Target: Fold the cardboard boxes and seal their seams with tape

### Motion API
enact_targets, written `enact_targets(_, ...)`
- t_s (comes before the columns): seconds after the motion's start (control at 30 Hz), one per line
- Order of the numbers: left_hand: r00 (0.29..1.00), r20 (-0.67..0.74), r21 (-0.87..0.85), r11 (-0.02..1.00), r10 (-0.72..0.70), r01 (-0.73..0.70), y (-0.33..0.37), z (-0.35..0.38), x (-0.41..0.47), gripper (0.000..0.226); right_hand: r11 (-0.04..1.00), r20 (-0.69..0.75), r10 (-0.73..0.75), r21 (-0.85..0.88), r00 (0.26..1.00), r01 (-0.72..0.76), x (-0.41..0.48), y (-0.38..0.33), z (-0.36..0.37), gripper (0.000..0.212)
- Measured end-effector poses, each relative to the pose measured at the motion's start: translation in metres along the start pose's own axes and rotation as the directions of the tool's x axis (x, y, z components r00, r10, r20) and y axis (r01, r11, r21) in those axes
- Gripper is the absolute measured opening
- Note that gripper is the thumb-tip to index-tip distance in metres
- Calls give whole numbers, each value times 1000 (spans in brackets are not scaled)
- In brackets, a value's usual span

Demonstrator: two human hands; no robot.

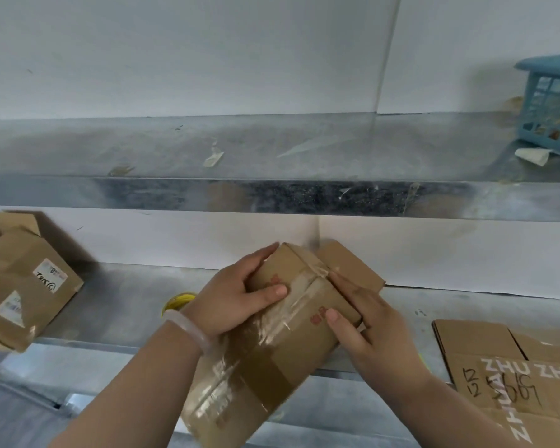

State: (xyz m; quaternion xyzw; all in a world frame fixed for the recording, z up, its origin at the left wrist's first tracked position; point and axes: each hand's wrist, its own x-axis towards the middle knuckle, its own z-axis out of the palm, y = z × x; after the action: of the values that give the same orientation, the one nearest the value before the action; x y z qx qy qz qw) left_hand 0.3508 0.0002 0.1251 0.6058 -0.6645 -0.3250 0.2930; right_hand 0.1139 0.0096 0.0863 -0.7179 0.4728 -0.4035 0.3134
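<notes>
Evidently mid-sealing: holds the cardboard box (272,367) tilted over the front edge of the metal bench (120,305), with clear tape (304,286) laid along the seam of its upper face and a darker brown strip crossing nearer the body. Cannot tell whether the box touches the bench. Grips the far left corner with the left hand (240,295), fingers curled over the edge, thumb lying on the face. Presses with the right hand (369,324), fingers straight and flat by the tape's right end, just beside a raised flap (353,266), thumb resting on the cardboard. Looks like rubbing down one seam. Next probably calls for firm strokes to the strip's ends, then turning the box to close that loose flap. Around: galvanised steel, a shelf (272,150) above with tape scraps stuck on, white wall behind, flattened cartons (498,367) at right, a labelled box (23,279) at left, a blue basket (550,105) up on the shelf.
</notes>
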Motion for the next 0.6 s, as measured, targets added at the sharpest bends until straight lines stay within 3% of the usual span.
enact_targets(0.17, 992, -114, -85, 994, 52, -62, 4, 1, -15, 41, 992, -53, -63, -116, 997, 57, 2, -13, 1, 53)
enact_targets(0.27, 962, -264, -88, 992, 68, -94, 3, 3, -33, 37, 967, -153, 9, -249, 988, -47, -5, -21, 5, 62)
enact_targets(0.43, 931, -359, -78, 991, 71, -106, 3, 8, -52, 28, 978, -132, 179, -87, 975, -191, -12, -34, 12, 62)
enact_targets(0.6, 883, -429, 27, 980, 190, -198, 5, -9, -62, 40, 993, -211, 83, -62, 974, -99, -19, -56, 16, 55)
